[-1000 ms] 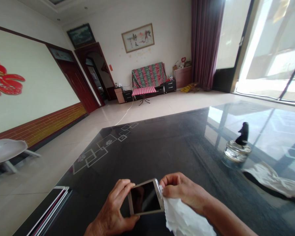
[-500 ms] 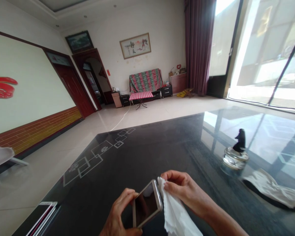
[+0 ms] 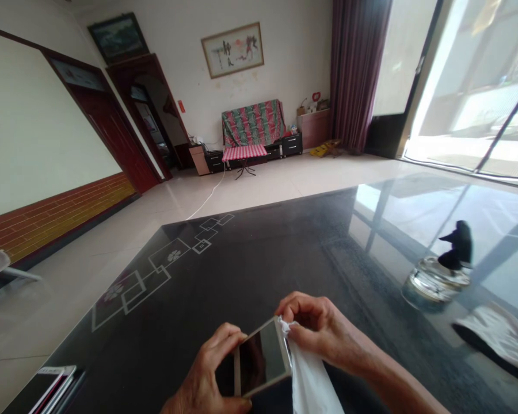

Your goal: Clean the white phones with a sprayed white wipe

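Low in the head view, my left hand [image 3: 211, 376] grips a smartphone [image 3: 262, 357] by its left end, fingers on the upper edge and thumb on the lower one. The phone has a pale frame and a dark, reflective screen facing up toward me. My right hand [image 3: 313, 325] pinches a white tissue [image 3: 311, 379] between thumb and fingers. A bunched corner of that tissue touches the phone's right end near the upper corner, and the rest hangs down below the hand.
On the glossy black table [image 3: 259, 253] stands a clear glass bottle [image 3: 434, 282] with a black spray top, at the right. Nearby lies a crumpled whitish cloth [image 3: 498, 339]. A stack of phone-like flat devices [image 3: 54, 388] sits at the lower left edge.
The phone tilted between the earlier frames and has turned flatter again. My right hand moved the tissue off its right end, then back against it. The camera view has shifted.
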Tool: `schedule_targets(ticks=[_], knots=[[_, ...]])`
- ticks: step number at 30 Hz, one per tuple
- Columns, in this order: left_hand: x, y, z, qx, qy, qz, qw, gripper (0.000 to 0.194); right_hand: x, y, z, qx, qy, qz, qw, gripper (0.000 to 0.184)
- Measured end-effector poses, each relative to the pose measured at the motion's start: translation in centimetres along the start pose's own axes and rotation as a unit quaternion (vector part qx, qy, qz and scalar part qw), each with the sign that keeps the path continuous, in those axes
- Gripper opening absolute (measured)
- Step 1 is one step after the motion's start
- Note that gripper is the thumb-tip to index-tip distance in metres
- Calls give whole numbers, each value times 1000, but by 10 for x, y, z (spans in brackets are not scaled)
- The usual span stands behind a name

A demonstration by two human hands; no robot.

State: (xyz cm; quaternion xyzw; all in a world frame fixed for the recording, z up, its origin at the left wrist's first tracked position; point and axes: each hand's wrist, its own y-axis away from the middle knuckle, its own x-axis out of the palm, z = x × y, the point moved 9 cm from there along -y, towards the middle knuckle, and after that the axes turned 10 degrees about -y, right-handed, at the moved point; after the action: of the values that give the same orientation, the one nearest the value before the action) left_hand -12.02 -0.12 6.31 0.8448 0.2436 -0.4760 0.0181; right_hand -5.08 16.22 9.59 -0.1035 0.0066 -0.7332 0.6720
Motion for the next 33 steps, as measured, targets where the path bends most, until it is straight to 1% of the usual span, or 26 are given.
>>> schedule_targets(ticks=[2, 4, 6, 9, 11, 13, 18, 22, 25, 27, 30, 33], knots=[[4, -1, 1, 9, -7, -3, 1000, 62, 0, -1, -4, 8, 16, 1, 1000, 7], [9, 0, 5, 15, -19, -10, 1000, 64, 0, -2, -12, 24, 31, -12, 999, 7], [13, 3, 13, 12, -26, -20, 999, 66, -5, -3, -20, 38, 41, -51, 997, 10], [13, 11, 26, -4, -35, -55, 998, 70, -15, -3, -31, 47, 44, -106, 992, 17], [10, 17, 35, -18, -49, -89, 995, 74, -18, -4, -33, 51, 29, -106, 993, 20], [10, 21, 40, -22, -62, -93, 993, 76, -17, -3, -29, 48, 8, -88, 995, 23], [10, 20, 40, -13, -61, -77, 995, 76, -9, -1, -1, -22, 26, -40, 999, 23], [9, 17, 40, -25, -69, -54, 996, 75, -2, 2, 12, -80, 69, -29, 994, 20], [9, 16, 39, -32, -62, -43, 997, 73, 2, 4, 15, -111, 110, -34, 987, 19], [8, 16, 37, -29, -51, -47, 997, 71, 3, 4, 16, -127, 126, -39, 983, 19], [8, 14, 33, -19, -37, -52, 998, 68, 1, 4, 14, -146, 142, -62, 977, 16], [10, 10, 29, -8, -25, -41, 999, 65, -1, 4, 11, -159, 154, -77, 972, 13]])
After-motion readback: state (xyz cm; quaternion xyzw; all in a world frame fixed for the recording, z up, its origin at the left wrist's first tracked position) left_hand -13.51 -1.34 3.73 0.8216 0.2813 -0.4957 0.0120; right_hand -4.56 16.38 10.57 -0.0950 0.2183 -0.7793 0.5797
